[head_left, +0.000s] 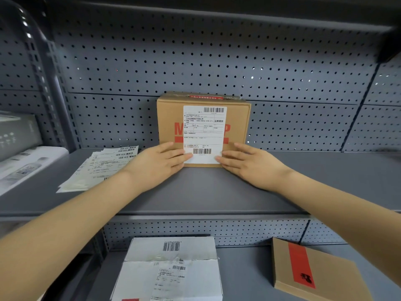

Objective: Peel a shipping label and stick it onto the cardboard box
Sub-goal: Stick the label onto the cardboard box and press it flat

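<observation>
Cardboard box (169, 118) stands upright on a grey metal shelf (217, 192), its back against the pegboard wall (195, 57). To the left of the box lies a fanned stack of label sheets (102, 168). Below the box, on a lower shelf, lie a white parcel (171, 270) and a flat brown carton (316, 272) with a red stripe. A white shipping label (204, 131) with barcodes covers the box's front, over red lettering. Both hands, left (160, 164) and right (247, 164), lie flat and open, fingers pressing the label's lower corners, gripping nothing.
</observation>
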The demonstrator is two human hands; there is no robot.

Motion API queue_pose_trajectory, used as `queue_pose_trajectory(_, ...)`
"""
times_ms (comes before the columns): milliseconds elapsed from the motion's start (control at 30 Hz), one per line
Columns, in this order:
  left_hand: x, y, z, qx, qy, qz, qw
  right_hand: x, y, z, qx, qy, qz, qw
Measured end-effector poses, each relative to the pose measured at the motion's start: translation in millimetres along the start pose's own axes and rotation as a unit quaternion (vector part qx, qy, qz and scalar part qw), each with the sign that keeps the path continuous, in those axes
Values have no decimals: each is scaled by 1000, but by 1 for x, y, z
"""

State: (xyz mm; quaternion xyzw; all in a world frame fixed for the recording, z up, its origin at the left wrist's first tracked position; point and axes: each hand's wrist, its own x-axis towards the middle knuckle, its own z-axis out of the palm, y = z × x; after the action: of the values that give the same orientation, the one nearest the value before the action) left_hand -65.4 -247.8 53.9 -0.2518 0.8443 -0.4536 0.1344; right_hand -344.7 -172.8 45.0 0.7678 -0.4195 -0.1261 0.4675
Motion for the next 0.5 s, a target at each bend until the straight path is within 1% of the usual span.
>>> queue_pose_trajectory(100,6,4,-6,-10,15,24,1000,0,-1,4,7,-6,-23,1000)
queue_pose_trajectory(167,10,5,-10,-19,10,31,999,4,-1,-1,18,-34,-25,999)
queue_pose_trajectory(233,11,5,-11,-24,3,25,999,1,-1,-5,5,-69,-22,997)
queue_pose_trajectory(267,10,5,-11,-26,-5,17,1000,-2,0,-6,-4,-96,-10,995)
queue_pose_trajectory(300,8,4,-11,-28,-14,12,999,-8,1,-7,-14,-106,0,994)
queue_pose_trajectory(400,-1,5,-10,-36,-32,-12,999,-20,1,-15,15,-110,28,993)
queue_pose_trajectory(500,-12,9,-17,-90,-11,-45,995,-23,1,-17,80,-67,58,993)
